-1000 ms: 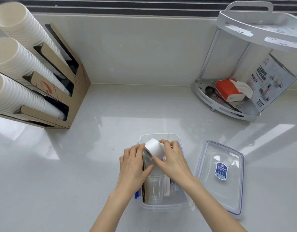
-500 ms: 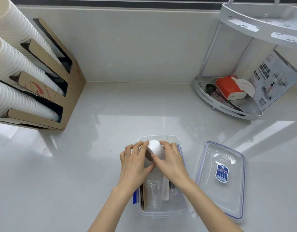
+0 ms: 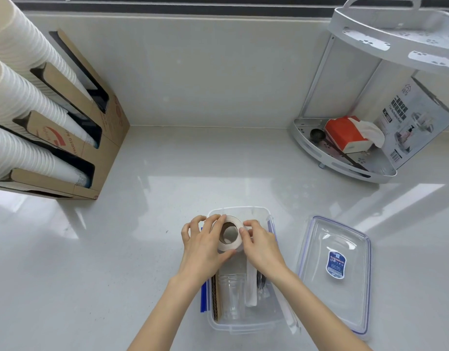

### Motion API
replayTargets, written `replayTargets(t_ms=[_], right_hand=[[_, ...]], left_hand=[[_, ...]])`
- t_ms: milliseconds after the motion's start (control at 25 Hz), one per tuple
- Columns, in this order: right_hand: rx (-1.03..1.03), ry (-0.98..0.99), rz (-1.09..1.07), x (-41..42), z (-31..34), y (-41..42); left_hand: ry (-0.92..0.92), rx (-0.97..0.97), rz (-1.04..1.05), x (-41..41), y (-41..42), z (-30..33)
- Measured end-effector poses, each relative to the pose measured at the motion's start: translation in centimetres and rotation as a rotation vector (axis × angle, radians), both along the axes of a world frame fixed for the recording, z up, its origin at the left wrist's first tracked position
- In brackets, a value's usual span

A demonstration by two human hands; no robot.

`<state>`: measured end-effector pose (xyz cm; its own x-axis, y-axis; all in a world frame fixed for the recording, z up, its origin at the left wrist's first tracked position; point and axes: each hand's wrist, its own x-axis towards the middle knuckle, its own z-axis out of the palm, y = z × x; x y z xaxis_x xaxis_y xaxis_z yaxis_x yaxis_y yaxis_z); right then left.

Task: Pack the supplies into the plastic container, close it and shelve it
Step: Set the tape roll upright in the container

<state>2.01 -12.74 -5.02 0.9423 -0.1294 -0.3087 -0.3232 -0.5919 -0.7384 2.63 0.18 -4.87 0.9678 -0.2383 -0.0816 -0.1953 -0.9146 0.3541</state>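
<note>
1. Low centre of the frame: left hand [image 3: 201,245] and right hand [image 3: 261,247] both grip the tape roll [image 3: 229,236] over the plastic container [image 3: 243,325].
2. Best lowered flat into the far end, clear of the clear cup [image 3: 231,295].

The white glossy counter [image 3: 147,224] carries everything here. At its left side stands a brown cardboard dispenser [image 3: 101,138] with stacks of white paper cups [image 3: 20,107] lying in its slots. In the far right corner stands a white corner shelf rack [image 3: 344,163]. Near the front edge, in the middle, sits the clear plastic container [image 3: 243,325], open on top. Just beside it, at its right, the clear lid [image 3: 337,295] with a blue label lies flat on the counter.
</note>
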Motion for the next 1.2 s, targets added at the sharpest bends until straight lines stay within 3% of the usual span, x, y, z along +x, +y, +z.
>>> replayTargets(t_ms=[320, 480, 840, 1040, 1200], right_hand=[[-0.218, 0.006, 0.116, 0.2, -0.7, 0.3], [-0.227, -0.023, 0.131, 0.4, -0.5, 0.2], [-0.058, -0.161, 0.054, -0.3, 1.9, -2.1], [-0.002, -0.222, -0.036, -1.3, 2.9, -3.9], [0.003, -0.173, -0.100, -2.3, 2.3, -4.5]], left_hand=[[0.018, 0.076, -0.024, 0.2, -0.6, -0.1], [0.060, 0.073, -0.002, 0.1, -0.9, 0.0], [0.097, 0.079, 0.018, -0.5, -0.9, 0.8], [-0.056, -0.117, 0.059, -1.3, -1.7, 2.5], [0.100, -0.142, -0.015, -2.4, -3.4, 2.7]])
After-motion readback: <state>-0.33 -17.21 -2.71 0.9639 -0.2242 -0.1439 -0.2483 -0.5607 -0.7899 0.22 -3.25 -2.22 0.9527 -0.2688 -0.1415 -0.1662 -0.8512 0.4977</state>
